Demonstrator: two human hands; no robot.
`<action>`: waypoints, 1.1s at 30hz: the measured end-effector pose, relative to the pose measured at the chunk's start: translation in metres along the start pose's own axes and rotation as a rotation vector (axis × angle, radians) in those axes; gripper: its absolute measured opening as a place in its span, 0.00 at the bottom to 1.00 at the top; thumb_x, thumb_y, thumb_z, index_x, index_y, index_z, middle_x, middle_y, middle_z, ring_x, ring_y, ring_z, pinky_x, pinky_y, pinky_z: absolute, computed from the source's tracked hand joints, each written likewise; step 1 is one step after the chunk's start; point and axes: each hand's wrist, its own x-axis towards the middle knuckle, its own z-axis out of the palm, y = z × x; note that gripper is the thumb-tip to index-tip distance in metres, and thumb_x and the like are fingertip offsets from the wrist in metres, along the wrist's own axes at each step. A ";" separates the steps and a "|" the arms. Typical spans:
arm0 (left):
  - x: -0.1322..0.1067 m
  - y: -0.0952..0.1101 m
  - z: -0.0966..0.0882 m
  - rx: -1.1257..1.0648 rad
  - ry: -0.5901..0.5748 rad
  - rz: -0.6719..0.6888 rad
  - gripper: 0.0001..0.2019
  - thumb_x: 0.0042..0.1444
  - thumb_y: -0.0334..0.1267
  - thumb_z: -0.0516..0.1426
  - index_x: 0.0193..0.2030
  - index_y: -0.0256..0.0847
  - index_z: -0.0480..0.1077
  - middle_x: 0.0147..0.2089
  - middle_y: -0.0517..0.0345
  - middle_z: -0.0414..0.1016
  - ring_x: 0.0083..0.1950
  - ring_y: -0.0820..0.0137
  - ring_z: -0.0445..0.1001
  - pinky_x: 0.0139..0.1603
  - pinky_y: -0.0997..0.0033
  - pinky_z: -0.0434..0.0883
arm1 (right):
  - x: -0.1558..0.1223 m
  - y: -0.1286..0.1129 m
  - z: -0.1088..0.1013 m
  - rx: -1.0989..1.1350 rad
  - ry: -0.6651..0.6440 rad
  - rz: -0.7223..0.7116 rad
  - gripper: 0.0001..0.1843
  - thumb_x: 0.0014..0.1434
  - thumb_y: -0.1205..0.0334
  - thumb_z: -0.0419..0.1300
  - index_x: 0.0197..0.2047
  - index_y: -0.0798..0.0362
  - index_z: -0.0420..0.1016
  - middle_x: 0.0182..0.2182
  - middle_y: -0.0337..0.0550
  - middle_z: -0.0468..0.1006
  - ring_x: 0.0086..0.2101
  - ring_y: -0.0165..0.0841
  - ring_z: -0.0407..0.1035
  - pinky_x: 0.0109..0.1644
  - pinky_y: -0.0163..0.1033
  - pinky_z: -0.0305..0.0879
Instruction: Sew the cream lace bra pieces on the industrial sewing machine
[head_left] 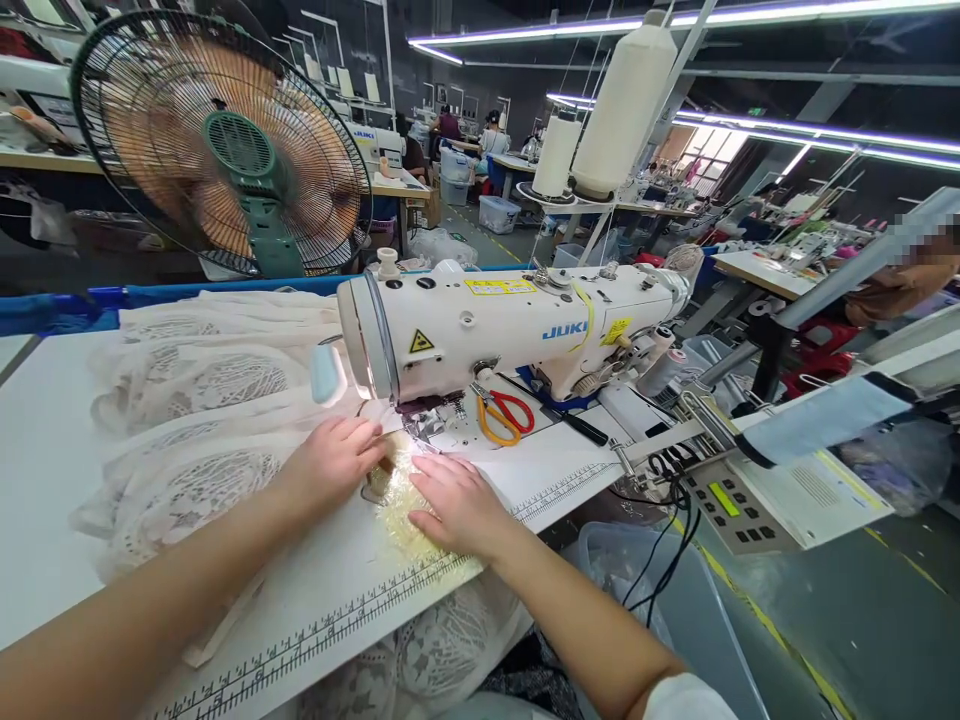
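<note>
A white JUKI sewing machine (465, 325) stands over the work table, its lamp lit near the needle. Beneath its head lies a piece of pale yellow lace fabric (401, 512), one end by the presser foot (424, 425). My left hand (341, 458) is at the fabric's left edge, fingers bent and close together; its fingertips are partly hidden. Flat on the lace, my right hand (456, 502) has its thumb apart from the fingers. Red-and-orange-handled scissors (504, 415) rest on the machine bed, beside a black-handled tool (585, 428).
Cream lace pieces (202, 400) are piled left of the machine. A large fan (225, 145) stands behind them. Thread cones (626, 105) rise at the back. To the right are a control panel (731, 505) and a plastic bin (675, 590). A printed ruler (360, 615) edges the table.
</note>
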 end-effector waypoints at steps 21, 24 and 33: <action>-0.092 -0.037 0.006 0.011 -0.098 -0.474 0.21 0.61 0.41 0.47 0.56 0.30 0.65 0.60 0.34 0.68 0.60 0.50 0.66 0.58 0.42 0.62 | -0.128 0.016 0.050 -0.074 -0.220 0.180 0.06 0.52 0.68 0.59 0.33 0.50 0.75 0.32 0.48 0.81 0.36 0.48 0.76 0.38 0.45 0.72; -0.102 -0.027 0.007 -0.049 -0.039 -0.464 0.22 0.62 0.40 0.47 0.58 0.29 0.63 0.63 0.33 0.64 0.63 0.49 0.62 0.61 0.39 0.58 | -0.132 0.015 0.053 -0.106 -0.203 0.211 0.07 0.53 0.68 0.58 0.35 0.52 0.75 0.34 0.50 0.81 0.38 0.48 0.76 0.40 0.47 0.72; -0.161 0.062 0.018 -0.592 0.276 -0.270 0.23 0.62 0.52 0.43 0.56 0.48 0.69 0.53 0.53 0.76 0.53 0.63 0.73 0.54 0.64 0.70 | -0.141 -0.012 -0.005 0.082 -0.278 0.085 0.20 0.65 0.54 0.47 0.23 0.49 0.66 0.23 0.42 0.72 0.25 0.35 0.70 0.26 0.36 0.66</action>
